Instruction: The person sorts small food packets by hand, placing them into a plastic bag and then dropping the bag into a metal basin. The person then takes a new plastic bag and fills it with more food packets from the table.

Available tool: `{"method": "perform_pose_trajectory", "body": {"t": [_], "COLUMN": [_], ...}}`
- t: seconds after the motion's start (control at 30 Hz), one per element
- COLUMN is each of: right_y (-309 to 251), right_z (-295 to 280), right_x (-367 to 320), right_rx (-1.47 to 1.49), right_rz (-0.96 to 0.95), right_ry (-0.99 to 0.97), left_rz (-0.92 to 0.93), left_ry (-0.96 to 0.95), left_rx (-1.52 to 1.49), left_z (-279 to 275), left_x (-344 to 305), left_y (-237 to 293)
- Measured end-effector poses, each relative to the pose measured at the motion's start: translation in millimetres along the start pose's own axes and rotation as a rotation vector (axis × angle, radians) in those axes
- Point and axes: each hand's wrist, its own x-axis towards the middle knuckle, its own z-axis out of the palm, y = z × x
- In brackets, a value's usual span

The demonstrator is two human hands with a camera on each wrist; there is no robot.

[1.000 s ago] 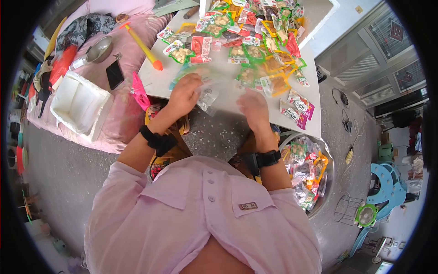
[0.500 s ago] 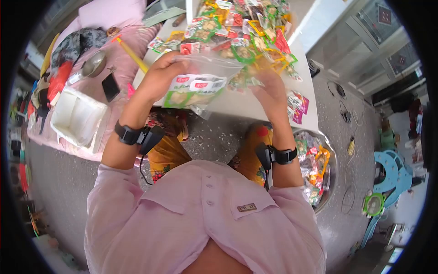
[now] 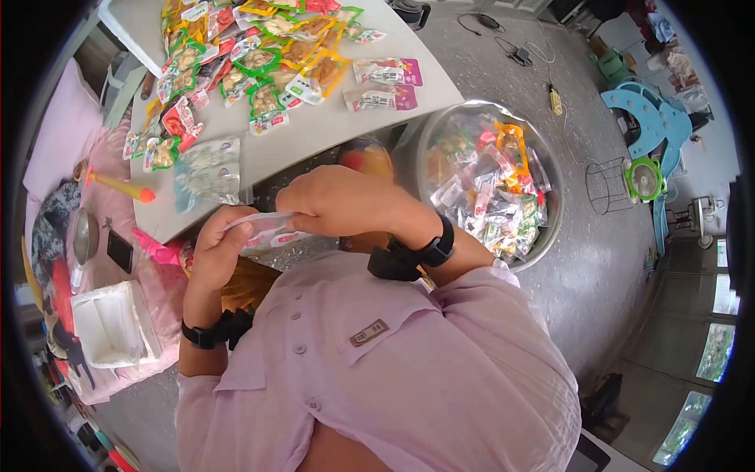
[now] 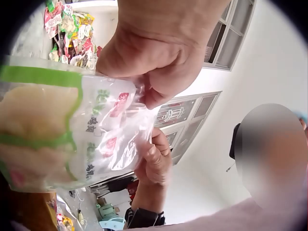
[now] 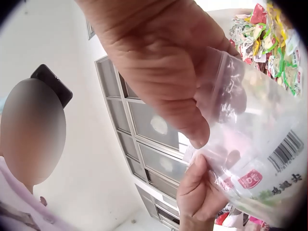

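The left hand [image 3: 216, 250] pinches one end of the top edge of a clear zip bag [image 3: 271, 233]; the right hand [image 3: 338, 200] grips the other end. In the left wrist view the bag [image 4: 103, 130] shows green-edged packets with pale contents inside, the left hand [image 4: 159, 48] at its top and the right hand [image 4: 155, 161] beyond. The right wrist view shows the right hand's thumb [image 5: 195, 132] pressed on the bag's top strip, close to the left hand [image 5: 199, 195]. Another clear bag [image 3: 208, 175] lies flat on the table's near edge.
Colourful snack packets [image 3: 263, 59] spread over the white table [image 3: 299, 145]. Two purple-ended packets [image 3: 385, 72] lie near its right corner. A metal basin [image 3: 557, 189] full of packets stands on the floor at right. A white foam box [image 3: 114, 326] rests on the pink bedding at left.
The view has turned toward the basin. Both hands have come together on the bag near the body; the right hand, apart from it half a second ago, now grips its top edge.
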Motion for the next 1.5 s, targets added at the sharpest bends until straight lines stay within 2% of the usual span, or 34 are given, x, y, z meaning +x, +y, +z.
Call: {"method": "perform_pose_trajectory", "body": {"t": [0.23,0.33,0.43,0.57,0.67,0.77,0.87,0.97,1.07,1.2,1.27,1.33,1.4,1.47,1.5], "right_y": [6,12,17,46,65,110,149,217,232,249,245,248,275,274,280], "right_z": [-14,-38,-66,-81,-88,-82,-82,-76,-78,-37,2,49,93,111,119], "right_x": [-28,-53,-87,-144,-173,-204,-224,-250,-247,-261,-274,-288,-315,-305,-303], "right_rx": [0.041,0.005,-0.042,0.019,0.019,0.146,-0.268,-0.581,-0.806,-1.014,-1.037,-0.777,-0.540,-0.408,-0.390], "right_rz": [0.045,0.133,0.296,0.498,0.763,0.884,0.880,0.937,1.098,1.191,1.126,1.355,1.384,1.306,1.203], "right_ry": [0.024,0.058,0.097,0.342,0.380,0.451,0.339,0.301,0.266,0.125,-0.017,-0.091,-0.031,-0.077,-0.056], "left_rz": [0.093,0.092,-0.112,-0.335,-0.487,-0.583,-0.652,-0.647,-0.646,-0.644,-0.630,-0.631,-0.636,-0.644,-0.641], "left_ry": [-0.130,-0.101,-0.093,-0.077,-0.062,-0.016,0.051,0.107,0.127,0.156,0.182,0.193,0.200,0.200,0.193], "left_rx": [-0.101,-0.111,-0.059,-0.050,-0.080,-0.106,-0.090,-0.080,-0.137,-0.154,-0.161,-0.168,-0.168,-0.166,-0.162], "left_z": [14,5,-8,-26,-34,-44,-47,-48,-55,-55,-54,-49,-49,-51,-50], "left_x": [8,10,8,3,-2,-11,-19,-24,-26,-27,-31,-31,-32,-32,-32], "left_y": [11,-8,-28,-71,-99,-135,-153,-158,-168,-169,-172,-160,-156,-157,-157]}}
